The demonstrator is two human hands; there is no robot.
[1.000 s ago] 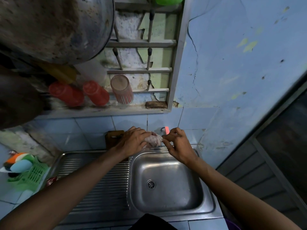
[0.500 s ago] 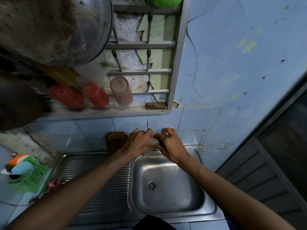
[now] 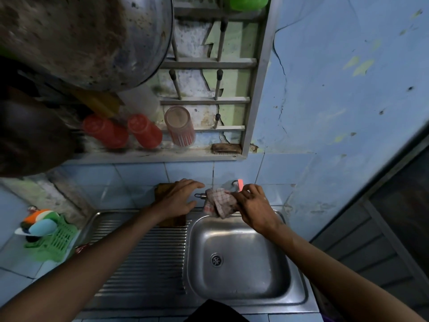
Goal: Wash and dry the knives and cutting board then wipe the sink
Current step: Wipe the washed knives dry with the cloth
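My right hand [image 3: 254, 206] grips a red-checked cloth [image 3: 218, 203] at the back rim of the steel sink [image 3: 294, 259]. A small metal loop end [image 3: 200, 195], perhaps a knife handle, sticks out of the cloth to the left; the rest is hidden. My left hand [image 3: 180, 198] lies with fingers spread over a brown wooden cutting board [image 3: 162, 189] that leans on the tiled wall behind the drainboard [image 3: 151, 256]. No fingers of that hand touch the cloth.
A tap with a pink handle [image 3: 240, 183] sits just behind my right hand. A green basket [image 3: 59, 242] with sponges stands at the left. Above, a shelf holds red cups [image 3: 144, 130] and a glass [image 3: 180, 125]. A large metal pot [image 3: 81, 38] hangs at the upper left.
Both hands were bunched together on the cloth. Now my left hand has let go and moved left over the cutting board, while my right hand keeps the cloth.
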